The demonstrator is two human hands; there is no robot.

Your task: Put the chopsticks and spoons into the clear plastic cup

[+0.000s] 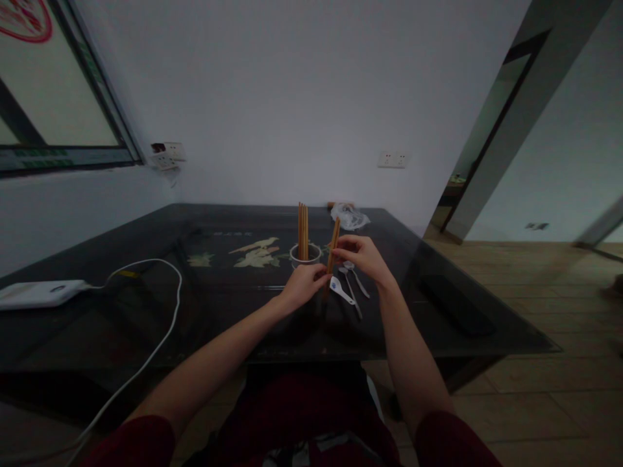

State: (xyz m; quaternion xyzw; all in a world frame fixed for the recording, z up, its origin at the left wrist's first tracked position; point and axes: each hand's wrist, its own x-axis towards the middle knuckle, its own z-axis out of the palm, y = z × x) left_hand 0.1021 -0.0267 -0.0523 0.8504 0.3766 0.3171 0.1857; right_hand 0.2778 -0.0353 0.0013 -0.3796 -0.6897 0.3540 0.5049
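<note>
A few wooden chopsticks stand almost upright, leaning slightly right, between my two hands. My right hand pinches them around the middle. At their lower end, the fingertips of my left hand are closed on them too. Just behind my left hand is a round container with a pale rim, holding several more chopsticks upright. On the table below my right hand lie a white spoon with a blue mark and two metal spoons.
The dark glossy table meets the wall at the back. A crumpled clear plastic bag lies at the rear. To the right is a black flat object. At the left, a white device trails a white cable over the front edge.
</note>
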